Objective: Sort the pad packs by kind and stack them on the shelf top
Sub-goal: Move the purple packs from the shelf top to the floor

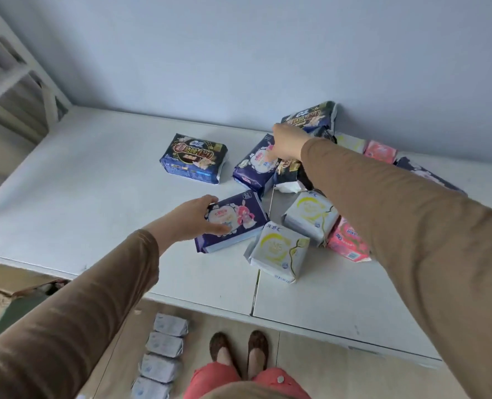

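Note:
Pad packs lie scattered on the white shelf top (95, 180). My left hand (194, 218) grips the left end of a purple pack with a pink figure (236, 223). My right hand (286, 144) reaches into the pile and holds a dark pack (289, 168) lying against another purple pack (253, 165). A dark blue pack (194, 158) lies alone to the left. One more dark pack (311, 115) leans on the wall. Two white-and-yellow packs (279, 251) (311, 216) and pink packs (347, 240) (380, 151) lie on the right.
A blue-grey wall stands right behind the shelf top. White shelving (14, 67) rises at the far left. On the floor below lie several pale blue packs (164, 358) in a row, beside my feet (239, 352). A seam (256, 286) splits the shelf top.

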Available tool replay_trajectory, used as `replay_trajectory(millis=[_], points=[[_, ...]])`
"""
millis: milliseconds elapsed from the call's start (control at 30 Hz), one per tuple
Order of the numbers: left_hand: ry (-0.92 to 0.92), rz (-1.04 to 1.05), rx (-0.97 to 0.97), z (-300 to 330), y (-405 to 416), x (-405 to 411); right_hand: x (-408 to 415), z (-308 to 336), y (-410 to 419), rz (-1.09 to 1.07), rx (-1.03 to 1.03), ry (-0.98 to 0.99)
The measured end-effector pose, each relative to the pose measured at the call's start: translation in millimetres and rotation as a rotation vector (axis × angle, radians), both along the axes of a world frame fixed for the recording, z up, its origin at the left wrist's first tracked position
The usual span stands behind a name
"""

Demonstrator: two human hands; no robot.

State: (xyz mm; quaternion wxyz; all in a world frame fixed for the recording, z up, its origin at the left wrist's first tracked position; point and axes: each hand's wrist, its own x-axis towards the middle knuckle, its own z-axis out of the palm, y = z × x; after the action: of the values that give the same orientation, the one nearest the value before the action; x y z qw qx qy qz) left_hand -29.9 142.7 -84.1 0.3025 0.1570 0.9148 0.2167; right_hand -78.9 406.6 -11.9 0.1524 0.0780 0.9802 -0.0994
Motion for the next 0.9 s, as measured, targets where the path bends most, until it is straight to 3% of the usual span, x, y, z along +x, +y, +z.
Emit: replay_trajectory(millis=[133,400,667,900], points=[[-0.071,-0.033,-0.055,-1.7,2.7,-14.6,-28.0,-6.0,4.5,0.03,0.07,-0.188],[-0.102,-0.104,-0.157,-5.7,8.0,-23.1,-51.9,-20.8,5.4,0.048,-0.071,-0.427],[-0.011,-0.031,-0.042,-4.0,-7.1,-5.0,-39.9,-23.4,-0.3,0.01,-0.408,-0.206],[0.125,0.054,0.021,15.5,-41.8,23.2,8.1,-7.2,-24.0,-0.01,-0.523,0.05]])
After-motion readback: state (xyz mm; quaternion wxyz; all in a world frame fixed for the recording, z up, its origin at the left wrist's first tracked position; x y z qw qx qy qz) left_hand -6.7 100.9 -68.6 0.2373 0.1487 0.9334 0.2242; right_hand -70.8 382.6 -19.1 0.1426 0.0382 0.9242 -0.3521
